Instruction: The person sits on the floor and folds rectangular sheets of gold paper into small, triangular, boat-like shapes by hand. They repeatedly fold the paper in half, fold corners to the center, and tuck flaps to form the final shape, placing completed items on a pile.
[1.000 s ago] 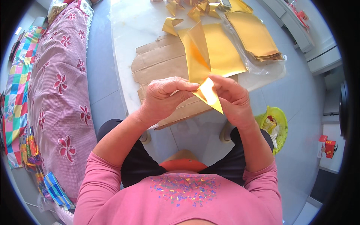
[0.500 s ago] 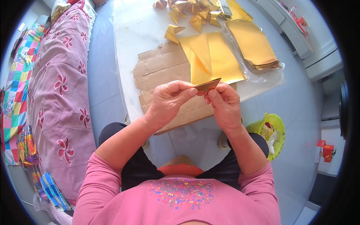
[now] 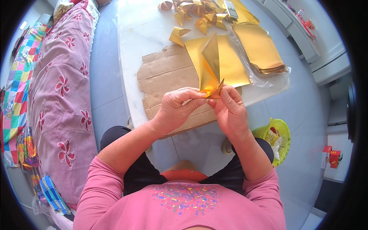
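Observation:
Between my hands, above the near edge of the cardboard, is a partly folded piece of gold paper [image 3: 210, 73]. Its tall pointed part stands away from me, and its lower end is creased into small flaps. My left hand [image 3: 179, 105] pinches the lower left corner between thumb and fingers. My right hand [image 3: 230, 109] holds the lower right side, thumb upright beside a narrow raised flap, its fingers partly hidden beneath. Just beyond lies a flat gold sheet [image 3: 234, 63], partly on a torn brown cardboard piece [image 3: 165, 73].
Several folded gold shapes [image 3: 202, 23] and a pale remote control [image 3: 230, 9] lie at the table's far side. A stack of gold sheets [image 3: 258, 48] rests on clear plastic to the right. A green basket [image 3: 284, 142] stands beside my right knee; a pink-covered bed [image 3: 63, 103] is left.
The held paper has opened and tilted up, showing a bright inner fold and a raised flap. My right hand has turned, its thumb now pointing more upward.

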Tool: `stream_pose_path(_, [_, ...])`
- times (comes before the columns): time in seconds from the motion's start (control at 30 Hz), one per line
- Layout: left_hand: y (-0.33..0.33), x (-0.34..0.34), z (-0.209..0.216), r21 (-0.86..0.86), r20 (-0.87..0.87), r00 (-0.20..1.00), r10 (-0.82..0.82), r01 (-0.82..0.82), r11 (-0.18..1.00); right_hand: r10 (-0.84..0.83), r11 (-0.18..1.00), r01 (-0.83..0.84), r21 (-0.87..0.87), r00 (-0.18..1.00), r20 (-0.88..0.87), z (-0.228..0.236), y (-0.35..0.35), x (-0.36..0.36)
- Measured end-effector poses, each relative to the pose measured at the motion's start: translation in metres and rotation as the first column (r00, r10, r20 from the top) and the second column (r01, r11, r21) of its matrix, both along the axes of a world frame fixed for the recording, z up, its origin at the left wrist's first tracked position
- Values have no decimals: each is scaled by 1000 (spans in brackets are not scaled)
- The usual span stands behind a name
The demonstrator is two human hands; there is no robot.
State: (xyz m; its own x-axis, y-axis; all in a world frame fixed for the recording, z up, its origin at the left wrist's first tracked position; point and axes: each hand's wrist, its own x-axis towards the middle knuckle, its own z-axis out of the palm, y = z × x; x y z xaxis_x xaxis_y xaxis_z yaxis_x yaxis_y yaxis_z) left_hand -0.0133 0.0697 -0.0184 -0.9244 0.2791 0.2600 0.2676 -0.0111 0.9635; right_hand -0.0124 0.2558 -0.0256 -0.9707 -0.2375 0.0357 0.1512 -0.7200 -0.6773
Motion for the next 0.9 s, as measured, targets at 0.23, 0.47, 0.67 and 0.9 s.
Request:
stream_pose_path(0.23, [-1,-2,-6,-85,-103,995,-16,7,996,49,997,-47,59,998,-32,4,1,-3])
stream_pose_path(0.47, [0,1,-5,-18,21,1000,5,-5,1000,-48,994,39,103,995,82,-7,1,-4])
stream_pose_path(0.67, [12,5,-12,248,152,983,104,-140,959,-119,983,112,147,992,40,-9,-8,-2])
stream_pose_path(0.9, [14,7,-8,150,19,987,158,-159,976,-193,964,185,192,981,25,-8,-13,3])
